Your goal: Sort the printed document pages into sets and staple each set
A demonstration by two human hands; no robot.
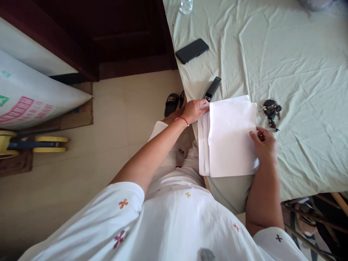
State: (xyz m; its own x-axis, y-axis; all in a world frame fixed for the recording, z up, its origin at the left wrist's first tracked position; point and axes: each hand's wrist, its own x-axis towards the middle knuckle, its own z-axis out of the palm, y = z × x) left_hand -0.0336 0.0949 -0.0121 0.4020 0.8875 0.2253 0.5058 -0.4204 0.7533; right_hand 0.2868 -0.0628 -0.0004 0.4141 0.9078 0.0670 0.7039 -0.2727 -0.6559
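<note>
Several overlapping white paper sheets (232, 141) lie at the near left edge of the cloth-covered table, the top one shifted to the right of those beneath. My left hand (196, 110) pinches the sheets at their upper left corner, a red string around the wrist. At the right edge of the top sheet is my right hand (264, 143), thumb on the paper and fingers curled at its border. Just above my left hand lies a black stapler (213, 88). A bunch of keys (271, 112) rests to the right of the paper.
A black phone (192, 50) lies near the table's left edge, with a clear plastic bottle (186, 6) beyond it. The pale green tablecloth (299, 72) is wrinkled. On the floor to the left are black slippers (172, 104), a large white sack (35, 96) and a yellow-wheeled object (51, 144).
</note>
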